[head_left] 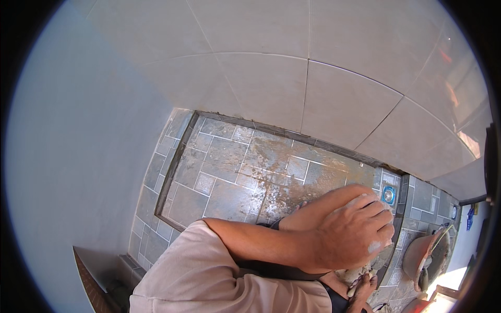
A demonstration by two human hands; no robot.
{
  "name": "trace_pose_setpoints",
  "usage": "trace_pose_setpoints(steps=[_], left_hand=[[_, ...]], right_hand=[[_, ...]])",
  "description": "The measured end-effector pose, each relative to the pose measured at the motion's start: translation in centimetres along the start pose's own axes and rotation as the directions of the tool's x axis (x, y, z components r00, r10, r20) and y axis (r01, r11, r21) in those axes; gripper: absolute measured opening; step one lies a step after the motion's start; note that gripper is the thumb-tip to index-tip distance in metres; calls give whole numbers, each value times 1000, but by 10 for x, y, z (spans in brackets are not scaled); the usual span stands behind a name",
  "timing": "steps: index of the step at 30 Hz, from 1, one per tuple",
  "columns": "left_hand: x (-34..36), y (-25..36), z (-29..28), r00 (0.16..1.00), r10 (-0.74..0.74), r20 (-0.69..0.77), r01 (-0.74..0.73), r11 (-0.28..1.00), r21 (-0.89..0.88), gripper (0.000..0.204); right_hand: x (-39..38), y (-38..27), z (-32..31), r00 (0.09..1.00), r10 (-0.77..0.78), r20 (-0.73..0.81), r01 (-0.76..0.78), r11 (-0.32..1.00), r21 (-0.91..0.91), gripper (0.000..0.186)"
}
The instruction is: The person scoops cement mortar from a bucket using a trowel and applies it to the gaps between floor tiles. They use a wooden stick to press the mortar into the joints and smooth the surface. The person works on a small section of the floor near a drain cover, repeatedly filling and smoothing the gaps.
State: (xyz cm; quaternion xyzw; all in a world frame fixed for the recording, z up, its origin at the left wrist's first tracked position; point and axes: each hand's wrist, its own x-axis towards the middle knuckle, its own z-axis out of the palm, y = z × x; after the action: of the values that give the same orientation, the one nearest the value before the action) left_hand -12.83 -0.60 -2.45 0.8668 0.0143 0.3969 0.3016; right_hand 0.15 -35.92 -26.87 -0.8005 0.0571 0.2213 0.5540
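Note:
My left forearm reaches across the lower middle, and my left hand (355, 232) sits beside my bent knee, its back toward me and smeared with pale dust. Its fingers curl downward, their tips hidden, so whatever is in them cannot be seen. Lower down, close to the bottom edge, my right hand (364, 290) has its fingers closed at a sandy, lumpy piece (353, 273), perhaps a rag or sponge; its kind is not clear. Around both hands lies the grey tiled floor (224, 156), with wet brown mud and pale residue spread over its middle.
A dark raised border (177, 167) frames the floor section. A round drain (388, 194) with blue edging lies at the right corner. Farther right stands a reddish tub (417, 255) with something inside. A brown panel (86, 281) leans at lower left. Large-tiled wall (261, 78) rises behind.

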Motion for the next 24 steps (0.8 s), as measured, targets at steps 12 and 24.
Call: trace_pose_setpoints(steps=[12,24], left_hand=[[12,-2,21,995,-9,97,6,999,37,19],[24,-7,38,988,-31,153,21,997,70,12]], right_hand=[[13,19,-10,997,2,76,-7,998,68,10],[12,23,-10,994,30,101,-40,994,104,15]])
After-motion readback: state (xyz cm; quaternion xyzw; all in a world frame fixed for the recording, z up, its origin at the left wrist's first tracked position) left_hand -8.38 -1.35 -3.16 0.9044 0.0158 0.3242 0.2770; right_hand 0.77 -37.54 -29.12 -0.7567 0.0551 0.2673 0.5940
